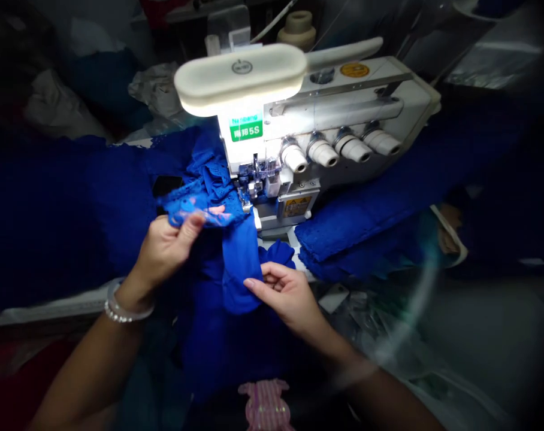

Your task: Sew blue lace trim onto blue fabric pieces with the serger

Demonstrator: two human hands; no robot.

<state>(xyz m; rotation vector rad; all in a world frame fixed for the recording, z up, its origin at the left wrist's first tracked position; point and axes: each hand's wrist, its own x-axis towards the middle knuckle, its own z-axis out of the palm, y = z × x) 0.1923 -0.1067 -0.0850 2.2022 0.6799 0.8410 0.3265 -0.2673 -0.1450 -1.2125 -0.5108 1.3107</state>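
Note:
A white overlock sewing machine (247, 143) stands in front of me, its lamp lit over the needle area. My left hand (171, 239) pinches a strip of blue lace trim (186, 203) between thumb and fingers, left of the presser foot (247, 200). Some fingertips show through the lace. My right hand (285, 290) grips the edge of a smooth blue fabric panel (240, 269) with thumb and fingers, below the machine. Lace and panel meet close to the presser foot; whether they are stitched together there I cannot tell.
Dark blue fabric (65, 209) covers the table on the left. Folded blue fabric pieces (344, 221) lie right of the machine. A thread cone (296, 30) stands behind it. Clear plastic bags (366, 317) are at the lower right, and a pink ridged object (267, 407) is nearest me.

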